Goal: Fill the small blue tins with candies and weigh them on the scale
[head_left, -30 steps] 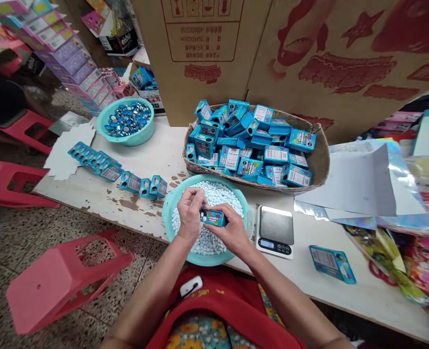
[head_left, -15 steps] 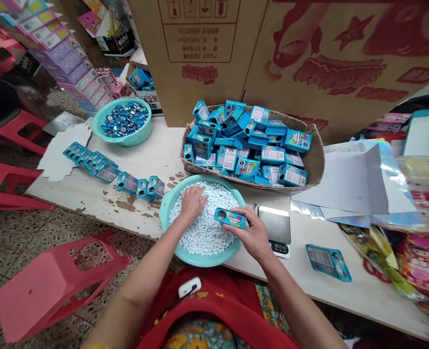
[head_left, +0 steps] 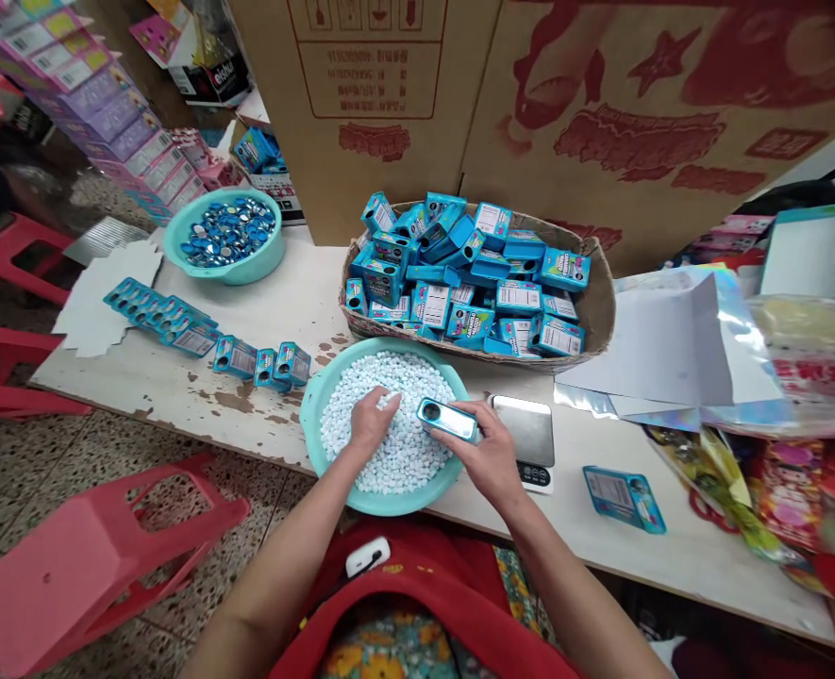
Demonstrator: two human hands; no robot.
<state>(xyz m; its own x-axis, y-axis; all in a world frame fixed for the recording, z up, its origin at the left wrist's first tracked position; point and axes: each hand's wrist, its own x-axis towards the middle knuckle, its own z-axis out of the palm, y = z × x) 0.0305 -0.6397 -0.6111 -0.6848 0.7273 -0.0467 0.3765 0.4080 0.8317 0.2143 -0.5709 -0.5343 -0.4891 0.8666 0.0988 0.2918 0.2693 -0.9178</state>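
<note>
A turquoise basin (head_left: 312,415) full of small white candies (head_left: 409,453) stands at the table's front edge. My left hand (head_left: 371,422) is over the candies, its fingers curled in around a few of them. At the basin's right side my right hand (head_left: 486,453) grips a small blue candy box (head_left: 448,420) between thumb and fingers. The box is tilted over the candies, with a round dark hole at its left end and glare on its face. Just right of that hand lies a digital kitchen scale (head_left: 526,434).
Behind the basin, a cut-down carton (head_left: 601,316) holds many blue boxes. Several boxes (head_left: 237,356) stand at left, near a basin of blue pieces (head_left: 275,253). A flattened box (head_left: 624,500) and paper sheets (head_left: 661,349) lie right. A red stool (head_left: 106,566) stands lower left.
My left hand has drawn slightly nearer to me, and its spread fingers have curled in on the candies. The box in my right hand has turned, so its face now catches the light.
</note>
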